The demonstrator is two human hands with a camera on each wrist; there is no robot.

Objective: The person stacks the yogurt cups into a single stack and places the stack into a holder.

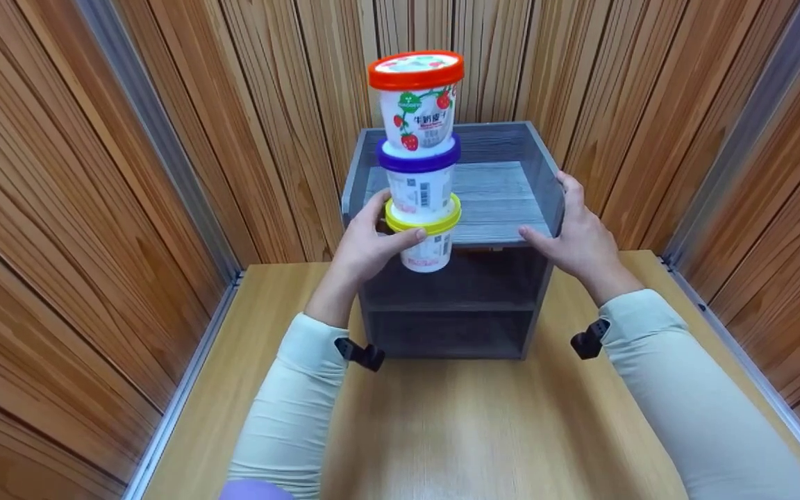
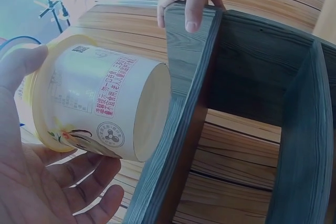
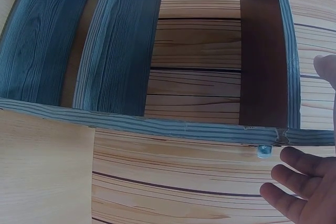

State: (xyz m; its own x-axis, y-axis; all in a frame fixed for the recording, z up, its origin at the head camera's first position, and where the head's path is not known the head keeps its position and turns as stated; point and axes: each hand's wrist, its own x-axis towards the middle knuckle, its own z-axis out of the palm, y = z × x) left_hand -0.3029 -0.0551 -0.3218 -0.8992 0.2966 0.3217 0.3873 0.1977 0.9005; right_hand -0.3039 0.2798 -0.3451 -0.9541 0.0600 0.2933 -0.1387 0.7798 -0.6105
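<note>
Three yogurt tubs are stacked in a tower: a red-lidded tub (image 1: 417, 97) on top, a purple-lidded tub (image 1: 419, 177) in the middle, a yellow-lidded tub (image 1: 428, 239) at the bottom. My left hand (image 1: 385, 239) grips the yellow-lidded tub (image 2: 100, 108), thumb on its lid rim and fingers (image 2: 79, 182) under its body. It holds the tower in front of the left top edge of a grey wooden shelf unit (image 1: 497, 201). My right hand (image 1: 558, 221) holds the unit's right side wall, fingers (image 2: 191, 3) over the wall's edge and thumb inside.
The shelf unit (image 3: 157, 124) stands at the back of a light wooden table (image 1: 455, 423), with open compartments below its top tray. Wood-panelled walls (image 1: 80, 208) close in on the left, right and behind. The table's front half lies bare between my sleeves.
</note>
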